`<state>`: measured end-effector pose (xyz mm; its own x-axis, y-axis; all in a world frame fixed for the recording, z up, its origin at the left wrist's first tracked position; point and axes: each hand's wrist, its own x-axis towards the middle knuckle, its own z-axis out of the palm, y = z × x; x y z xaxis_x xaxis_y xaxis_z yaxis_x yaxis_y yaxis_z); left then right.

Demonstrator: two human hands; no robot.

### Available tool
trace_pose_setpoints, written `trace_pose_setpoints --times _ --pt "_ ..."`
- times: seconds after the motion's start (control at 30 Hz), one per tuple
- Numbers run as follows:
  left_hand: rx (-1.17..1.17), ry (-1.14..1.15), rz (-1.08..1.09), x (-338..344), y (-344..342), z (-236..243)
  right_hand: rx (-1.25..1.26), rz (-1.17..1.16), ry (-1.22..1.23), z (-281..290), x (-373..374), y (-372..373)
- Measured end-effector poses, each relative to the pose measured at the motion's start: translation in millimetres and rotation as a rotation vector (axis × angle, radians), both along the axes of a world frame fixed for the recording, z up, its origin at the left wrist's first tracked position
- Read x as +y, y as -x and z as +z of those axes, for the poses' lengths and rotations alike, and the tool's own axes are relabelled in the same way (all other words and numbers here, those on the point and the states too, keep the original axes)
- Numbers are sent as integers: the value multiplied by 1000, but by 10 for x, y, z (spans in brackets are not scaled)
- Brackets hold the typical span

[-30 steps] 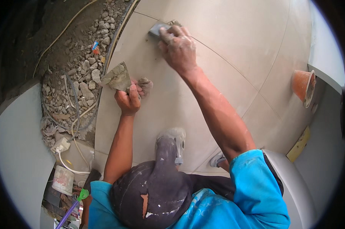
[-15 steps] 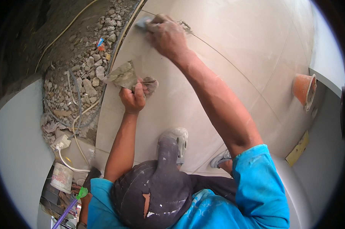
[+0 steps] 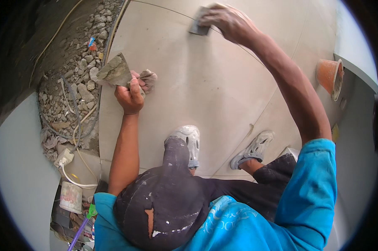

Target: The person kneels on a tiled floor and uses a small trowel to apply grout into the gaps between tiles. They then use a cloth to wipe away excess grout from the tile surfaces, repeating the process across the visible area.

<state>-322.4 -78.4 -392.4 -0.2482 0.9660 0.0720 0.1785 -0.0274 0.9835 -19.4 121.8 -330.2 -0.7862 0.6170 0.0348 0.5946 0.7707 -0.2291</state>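
My left hand (image 3: pixel 131 98) is closed round a putty knife (image 3: pixel 115 72), its broad blade coated in grey-green paste. A crumpled, dirty rag (image 3: pixel 148 79) is tucked by the fingers of that same hand. Farther off, my right hand (image 3: pixel 231 24) grips a flat, dark grey rectangular spreader (image 3: pixel 199 27). The spreader rests on the beige tile floor (image 3: pixel 172 104), close to a dark joint line. Motion blurs this hand slightly, and its far fingers are partly hidden. A faint greyish smear runs over the tile below the spreader.
Rubble (image 3: pixel 86 92) with loose cables borders the tiles at left. An orange bucket (image 3: pixel 326 77) lies tipped by the right wall. A white pail (image 3: pixel 71 196) and a white power plug block (image 3: pixel 64 157) are at lower left. My clog-shod feet (image 3: pixel 256 148) stand on the tiles.
My right hand has swept the spreader to the right along the tiles. A lump of paste seen beside it earlier no longer shows. The left hand keeps the putty knife and rag.
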Motion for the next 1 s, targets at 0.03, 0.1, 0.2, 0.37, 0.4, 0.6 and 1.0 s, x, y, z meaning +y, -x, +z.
trace_pose_setpoints --times 0.03,0.1,0.2,0.37,0.4,0.6,1.0 --pt "-47 40 25 -37 15 53 -62 -81 125 118 -171 -178" --pt "-76 78 28 -50 35 81 -71 -166 102 233 -491 -504" --pt "-77 86 -6 -48 46 -11 15 -549 241 275 -773 -512" --pt "-167 114 -1 -60 73 15 350 -646 -14 187 -517 545" --pt "-147 106 -19 -41 49 18 288 -639 -111 75 -430 634" --pt "-135 164 -9 -49 23 50 192 -409 -296 -432 -713 1006" --pt "-84 112 -29 -67 73 14 208 134 213 81 523 757"
